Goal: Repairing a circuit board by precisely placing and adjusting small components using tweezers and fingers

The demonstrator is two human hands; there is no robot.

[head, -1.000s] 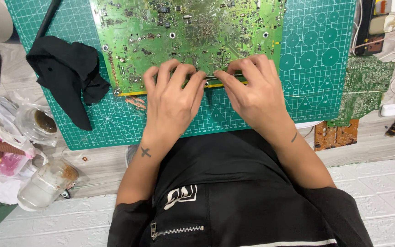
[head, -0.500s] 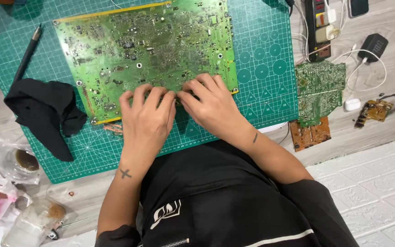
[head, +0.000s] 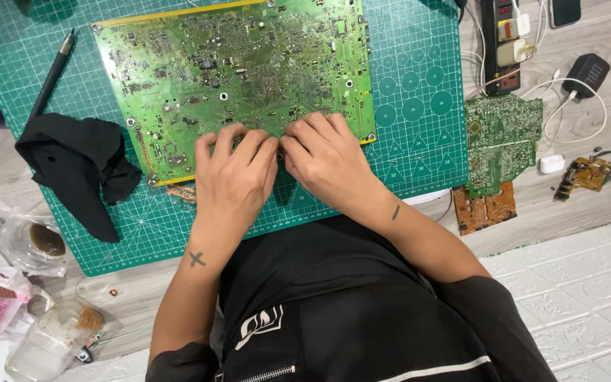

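Circuit board [head: 235,78] lies under both hands' [head: 235,180] fingertips, each grip released, pressing its near edge.

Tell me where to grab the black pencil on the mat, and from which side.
Pinch the black pencil mid-shaft from above, fingers across its width. It lies flat and slanted on the cutting mat, tip pointing away, clear of the circuit board and the black cloth.

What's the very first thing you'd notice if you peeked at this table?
The big green circuit board on the green cutting mat in the middle grabs the eye first. Both hands, the left hand and the right hand, press side by side on its near edge. A crumpled black cloth lies to the left, and smaller circuit boards sit to the right.
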